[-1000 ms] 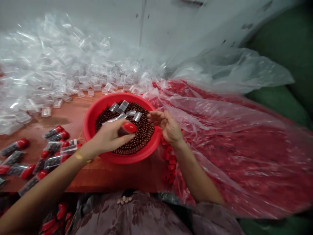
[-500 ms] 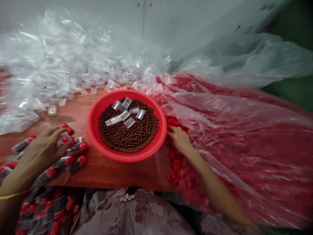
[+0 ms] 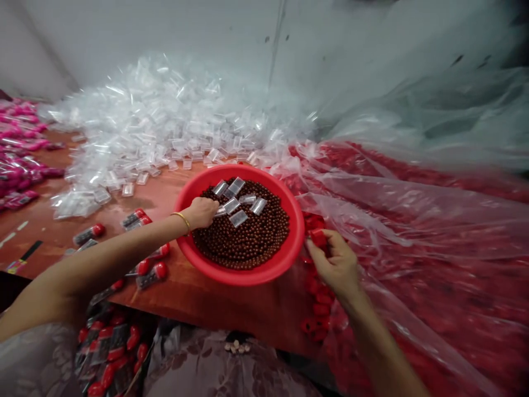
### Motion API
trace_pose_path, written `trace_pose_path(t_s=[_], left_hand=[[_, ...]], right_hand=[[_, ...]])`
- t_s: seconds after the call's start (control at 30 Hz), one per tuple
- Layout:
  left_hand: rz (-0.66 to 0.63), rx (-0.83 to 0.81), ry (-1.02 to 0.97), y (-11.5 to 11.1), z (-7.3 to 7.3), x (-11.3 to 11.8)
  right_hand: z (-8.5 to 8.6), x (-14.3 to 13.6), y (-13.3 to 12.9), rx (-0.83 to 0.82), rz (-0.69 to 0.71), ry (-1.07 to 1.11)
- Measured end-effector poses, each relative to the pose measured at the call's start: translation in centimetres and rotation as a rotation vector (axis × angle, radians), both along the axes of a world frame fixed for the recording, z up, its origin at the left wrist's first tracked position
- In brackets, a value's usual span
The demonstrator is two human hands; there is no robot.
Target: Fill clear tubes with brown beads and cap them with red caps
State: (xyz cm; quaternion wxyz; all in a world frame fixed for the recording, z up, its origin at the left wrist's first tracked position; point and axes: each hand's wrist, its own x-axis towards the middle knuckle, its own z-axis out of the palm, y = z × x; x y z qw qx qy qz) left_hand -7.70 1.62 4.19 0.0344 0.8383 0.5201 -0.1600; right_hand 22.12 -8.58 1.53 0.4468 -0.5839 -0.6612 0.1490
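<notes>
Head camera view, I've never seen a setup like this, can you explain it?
There is no machine: a person works bare-handed, seen from one camera worn on the head, looking forward and down. On the reddish-brown tabletop stands a round red plastic bowl of small brown beads, with clear plastic pieces on top. Behind it is a heap of clear plastic; to its left lie clear containers with red ends. The left hand is over the bowl, beside the clear pieces; whether it grips one is unclear. The right hand holds a small red plastic piece.

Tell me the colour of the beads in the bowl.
The beads are dark brown, best seen in the head view.
</notes>
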Motion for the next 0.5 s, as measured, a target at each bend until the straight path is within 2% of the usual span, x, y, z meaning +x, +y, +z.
trace_pose_path(t_s=[0.1,0.17,0.23,0.3,0.4,0.43,0.5], left_hand=[[0.024,0.014,-0.080,-0.2,0.5,0.2],[0.012,-0.001,-0.243,-1.0,1.4,0.4],[-0.014,-0.119,-0.468,-2.1,2.4,0.8],[-0.021,-0.320,-0.687,-3.0,3.1,1.3],[0.108,-0.597,-0.940,-3.7,3.2,1.6],[0.181,-0.660,-1.000,-3.8,3.1,1.5],[0.307,-0.739,-1.064,-4.1,2.8,0.9]], right_hand=[[1.1,-2.8,1.5,0.003,0.124,0.004],[1.6,-4.4,2.8,-0.054,0.215,0.004],[1.9,-6.0,4.1,-0.117,0.315,0.030],[2.0,-7.4,5.3,-0.163,0.453,0.078],[2.1,-8.7,6.5,-0.246,0.665,0.204],[2.1,-8.7,6.8,-0.274,0.691,0.262],[2.2,-8.2,7.5,-0.323,0.627,0.388]])
